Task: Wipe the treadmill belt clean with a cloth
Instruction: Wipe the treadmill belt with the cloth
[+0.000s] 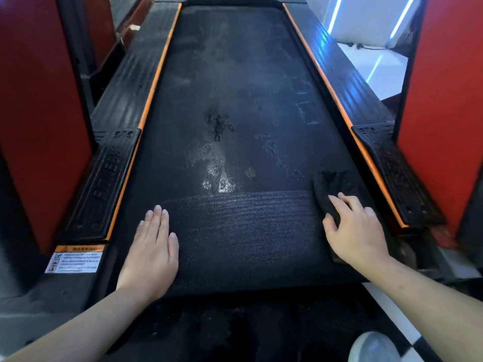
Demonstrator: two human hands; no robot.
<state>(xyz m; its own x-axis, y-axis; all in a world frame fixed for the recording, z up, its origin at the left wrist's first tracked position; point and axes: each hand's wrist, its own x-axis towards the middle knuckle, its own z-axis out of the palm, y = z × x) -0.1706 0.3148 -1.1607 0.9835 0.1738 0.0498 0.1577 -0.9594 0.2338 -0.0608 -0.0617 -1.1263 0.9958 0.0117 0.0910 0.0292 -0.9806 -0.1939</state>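
Pressing dark cloth (332, 189) onto treadmill belt (235, 87) at near right edge, just beside orange trim (339, 105). Right hand (358, 228) grip: fingers bent over cloth, thumb hooked at its edge. Left hand (154, 246) grip empty, palm flat on belt near left side. Risks as I judge them: cloth bunches or slips on textured belt; belt rolls under left palm's weight; pale residue (219, 178) and dark blotch (217, 121) smear instead of lifting. Cloth's rear part hidden under palm; far belt end blurred.
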